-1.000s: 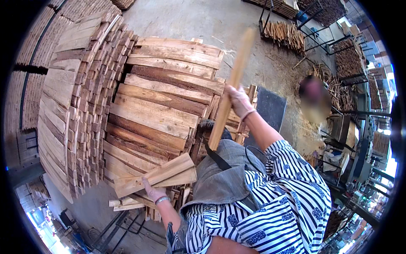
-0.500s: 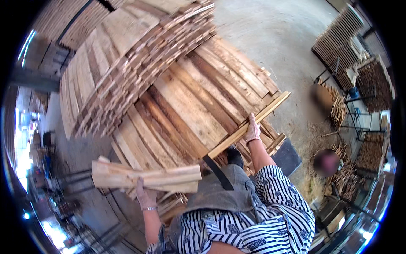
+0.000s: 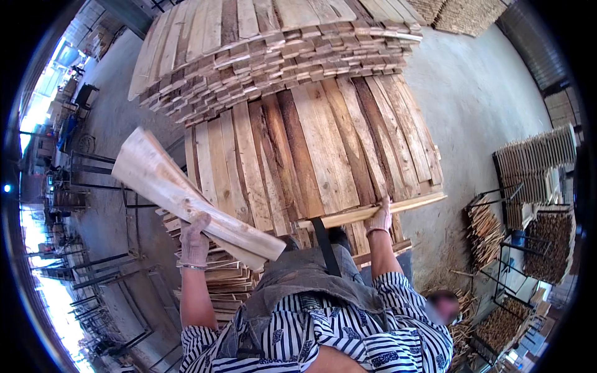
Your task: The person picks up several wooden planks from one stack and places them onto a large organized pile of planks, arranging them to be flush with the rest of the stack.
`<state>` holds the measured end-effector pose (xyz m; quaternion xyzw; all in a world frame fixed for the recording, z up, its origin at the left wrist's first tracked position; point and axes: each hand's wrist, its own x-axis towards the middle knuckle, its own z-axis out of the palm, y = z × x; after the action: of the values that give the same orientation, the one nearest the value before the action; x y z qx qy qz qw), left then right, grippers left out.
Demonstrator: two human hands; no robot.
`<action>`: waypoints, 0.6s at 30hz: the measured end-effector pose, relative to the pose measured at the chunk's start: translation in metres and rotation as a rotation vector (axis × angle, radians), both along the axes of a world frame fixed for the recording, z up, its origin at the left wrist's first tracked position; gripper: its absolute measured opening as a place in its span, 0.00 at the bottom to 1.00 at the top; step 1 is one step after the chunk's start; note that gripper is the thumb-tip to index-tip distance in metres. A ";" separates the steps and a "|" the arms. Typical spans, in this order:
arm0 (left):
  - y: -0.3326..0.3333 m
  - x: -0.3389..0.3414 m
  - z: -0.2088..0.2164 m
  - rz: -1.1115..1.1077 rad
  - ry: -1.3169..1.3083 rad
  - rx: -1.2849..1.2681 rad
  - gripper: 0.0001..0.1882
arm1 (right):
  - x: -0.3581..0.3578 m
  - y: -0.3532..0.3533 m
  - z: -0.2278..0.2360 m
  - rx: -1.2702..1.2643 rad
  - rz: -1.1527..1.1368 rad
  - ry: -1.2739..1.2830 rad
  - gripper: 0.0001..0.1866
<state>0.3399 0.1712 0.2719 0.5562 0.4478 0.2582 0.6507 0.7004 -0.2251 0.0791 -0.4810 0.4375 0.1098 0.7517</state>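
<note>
My left hand (image 3: 194, 241), in a pale knit glove, is closed on the near edge of a few overlapping wooden boards (image 3: 177, 186). They slant from the upper left down toward my waist. My right hand (image 3: 379, 219), gloved too, is wrapped round a narrow wooden strip (image 3: 413, 202). That strip lies crosswise along the near ends of a layer of planks (image 3: 323, 149) in front of me. A black strap (image 3: 325, 245) hangs down over my grey apron (image 3: 286, 270), across the strip's left part.
Beyond the planks rises a taller stack of boards (image 3: 280, 62). Thin wood pieces (image 3: 227, 280) lie piled below my left hand. Metal frames (image 3: 99, 168) stand at the left. On the right are bundled sticks (image 3: 485, 230), stacked slats (image 3: 538, 168) and a person (image 3: 443, 308).
The view has turned, so the stacks sit straighter ahead. The boards in my left hand have swung from nearly level to a steep slant, far end up. My right hand still grips the strip.
</note>
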 end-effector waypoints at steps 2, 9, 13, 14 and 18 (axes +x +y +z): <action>0.023 0.017 0.011 -0.175 0.085 0.114 0.35 | 0.002 -0.021 -0.003 0.033 0.017 -0.085 0.44; 0.004 0.127 0.077 -0.531 0.241 -0.348 0.54 | 0.081 -0.070 0.125 -0.662 0.450 -0.542 0.50; 0.027 0.164 -0.011 -1.181 0.685 0.360 0.63 | 0.135 -0.062 0.177 -1.143 0.964 -0.634 0.54; 0.029 0.179 -0.040 -1.224 0.709 0.366 0.63 | 0.153 -0.074 0.156 -1.355 1.087 -0.742 0.56; 0.023 0.213 -0.065 -1.276 0.928 0.480 0.57 | 0.159 -0.027 0.187 -1.523 1.593 -0.433 0.47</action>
<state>0.5529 0.1937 0.2074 0.8777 0.2018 -0.3286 0.2846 0.8589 -0.2516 0.2662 -0.9666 -0.1817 0.1770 0.0375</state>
